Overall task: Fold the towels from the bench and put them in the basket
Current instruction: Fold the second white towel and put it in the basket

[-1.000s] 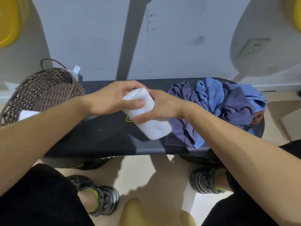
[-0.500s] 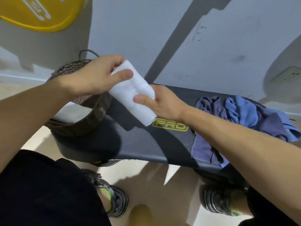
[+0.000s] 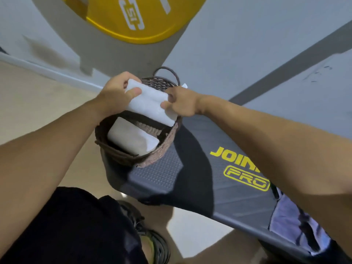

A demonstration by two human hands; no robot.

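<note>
I hold the soft, light, rolled white towel [image 3: 149, 105] over the round brown wicker basket [image 3: 152, 159], left hand [image 3: 118, 94] and right hand [image 3: 181, 104] each curled around an end, which I judge keeps the limp roll from unfurling.

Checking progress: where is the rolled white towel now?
Centre of the head view, the rolled white towel is gripped by both hands directly above the basket.
</note>
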